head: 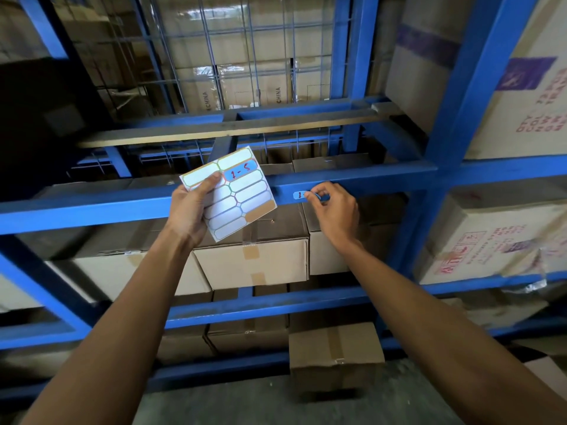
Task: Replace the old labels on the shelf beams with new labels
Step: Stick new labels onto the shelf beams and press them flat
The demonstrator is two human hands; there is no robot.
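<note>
My left hand (190, 207) grips a label sheet (233, 194) by its lower left corner, held in front of the blue shelf beam (368, 179). The sheet carries several blank outlines and one blue label marked "1-5" in red near its top right. A small blue label (300, 195) with red writing sits on the beam's front face. My right hand (333, 210) pinches that label's right end with thumb and forefinger, which cover part of it.
Cardboard boxes (254, 265) fill the shelf below the beam, and more stand on the shelves to the right. A blue upright (460, 124) rises right of my right hand. A loose box (336, 351) sits on the floor below. Wire mesh backs the upper shelf.
</note>
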